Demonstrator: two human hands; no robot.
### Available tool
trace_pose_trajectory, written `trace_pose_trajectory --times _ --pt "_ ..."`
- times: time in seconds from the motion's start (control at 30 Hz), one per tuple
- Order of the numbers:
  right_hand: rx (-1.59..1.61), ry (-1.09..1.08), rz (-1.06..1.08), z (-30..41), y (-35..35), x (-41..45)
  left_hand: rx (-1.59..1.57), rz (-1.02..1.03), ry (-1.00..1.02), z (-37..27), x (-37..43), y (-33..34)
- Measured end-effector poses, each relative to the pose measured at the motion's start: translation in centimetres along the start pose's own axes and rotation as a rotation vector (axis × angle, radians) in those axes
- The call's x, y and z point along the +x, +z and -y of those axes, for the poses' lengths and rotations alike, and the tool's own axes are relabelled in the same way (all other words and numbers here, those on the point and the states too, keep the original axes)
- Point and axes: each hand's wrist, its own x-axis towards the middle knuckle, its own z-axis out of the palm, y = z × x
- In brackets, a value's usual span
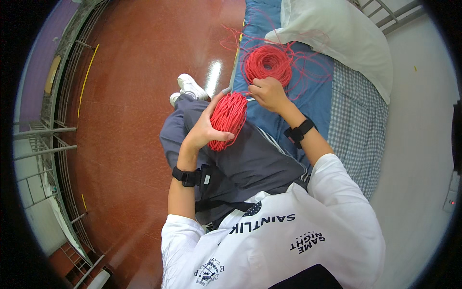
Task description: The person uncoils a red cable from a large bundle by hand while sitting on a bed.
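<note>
A wound bundle of red cord (228, 121) is held over my lap. My left hand (204, 128) grips it from the left, with the thumb across its near end and the fingers along its far side. My right hand (269, 93) is beside the bundle's far right end, its fingers pinched on a strand of red cord (247, 93) that runs to the bundle. Just beyond that hand lies a larger round coil of red cord (267, 63), flat on the blue bedding. Loose thin loops of cord (306, 63) spread around the coil.
I sit on a bed with a blue quilt (314, 97) and a checked sheet (359, 133). A white pillow (335, 32) lies at the far right, near the pale wall (411, 137). Reddish floor (126, 126) extends to the left, towards a metal bed frame (59, 108).
</note>
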Motion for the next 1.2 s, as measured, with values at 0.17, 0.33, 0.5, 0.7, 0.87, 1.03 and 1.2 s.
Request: trace_pose_trajectory --times 0.17,0.33,0.5,0.7,0.87,1.03,1.2 --pt "0.487 0.341 0.044 1.4 4.6 -1.7 -0.057 -0.038 -0.035 -0.1 0.6 0.1" --pt "1.517 0.781 -0.076 4.8 9.3 -0.9 -0.211 -0.161 -0.019 1.5 0.1 -1.7" --pt "1.479 0.582 -0.068 4.8 10.2 -0.2 -0.270 -0.236 -0.052 1.4 -0.9 -1.9" --pt "0.886 0.341 0.028 4.5 5.9 -0.5 -0.353 -0.301 -0.014 2.9 -2.0 -2.2" --pt "-0.170 -0.167 0.120 2.7 5.3 -2.9 -0.432 -0.344 0.028 3.8 -2.2 -2.0" --pt "-0.067 -0.070 0.040 3.5 2.1 -2.6 -0.604 -0.501 0.148 4.2 -3.4 -2.3" --pt "-0.075 0.011 0.292 5.0 -0.2 -1.4 -0.820 -0.562 0.356 1.7 -3.5 -2.0"
